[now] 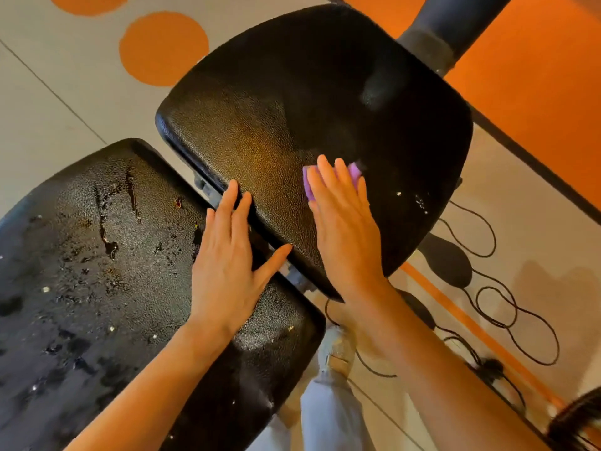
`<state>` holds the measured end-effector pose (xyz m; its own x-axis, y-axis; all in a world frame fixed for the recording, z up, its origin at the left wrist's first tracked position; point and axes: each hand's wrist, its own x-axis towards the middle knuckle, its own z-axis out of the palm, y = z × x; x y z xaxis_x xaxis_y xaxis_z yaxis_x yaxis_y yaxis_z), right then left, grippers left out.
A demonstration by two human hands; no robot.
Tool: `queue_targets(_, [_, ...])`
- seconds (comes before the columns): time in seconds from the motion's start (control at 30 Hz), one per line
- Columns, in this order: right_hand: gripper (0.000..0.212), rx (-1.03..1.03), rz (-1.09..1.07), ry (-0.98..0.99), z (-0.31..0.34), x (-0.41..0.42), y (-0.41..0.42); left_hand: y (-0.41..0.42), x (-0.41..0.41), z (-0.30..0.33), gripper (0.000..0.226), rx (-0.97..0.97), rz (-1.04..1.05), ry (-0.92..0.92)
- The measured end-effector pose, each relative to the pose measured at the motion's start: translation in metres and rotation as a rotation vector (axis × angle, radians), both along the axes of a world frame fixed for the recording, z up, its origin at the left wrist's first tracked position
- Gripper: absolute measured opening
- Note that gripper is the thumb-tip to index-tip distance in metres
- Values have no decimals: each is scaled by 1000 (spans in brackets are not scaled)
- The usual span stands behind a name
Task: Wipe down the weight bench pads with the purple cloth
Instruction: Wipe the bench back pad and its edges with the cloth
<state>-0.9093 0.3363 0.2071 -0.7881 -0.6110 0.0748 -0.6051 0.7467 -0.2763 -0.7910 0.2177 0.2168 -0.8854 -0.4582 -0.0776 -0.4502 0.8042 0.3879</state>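
Cloth [353, 173], purple, lies on the upper pad [292, 102] of the weight bench, pinned flat beneath the right hand [346, 222]; only its far edges show past the fingertips. The right hand is released, fingers straight and together, pressing the cloth onto the textured black surface and not gripping it. The left hand [227, 265] is likewise released, palm down on the lower pad [81, 288], with fingertips reaching across the gap to the near edge of the upper pad and the thumb spread toward it. The lower pad carries patches of wet film and pale specks; a few droplets and specks also sit on the upper pad just right of the cloth. Judgement: wiping of the upper pad is in progress, and the lower pad needs attention. Risks from here: the cloth, held by flat pressure alone, could slide out or bunch under the palm on a fast stroke; the bracing left hand rests on what appears to be a damp surface and could slip; black cables [497, 307] loop on the floor [48, 92] close to the person's foot, a tripping hazard when stepping round.
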Motion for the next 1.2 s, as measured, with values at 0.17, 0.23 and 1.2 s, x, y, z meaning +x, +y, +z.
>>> queue_targets(0.17, [74, 16, 70, 3, -7, 79, 56, 21, -9, 2, 65, 100, -169, 104])
queue_targets(0.23, [60, -29, 62, 29, -10, 39, 58, 31, -13, 0, 62, 125, -208, 111])
queue_targets(1.2, [46, -41, -428, -30, -4, -45, 44, 33, -14, -13, 64, 116, -251, 72])
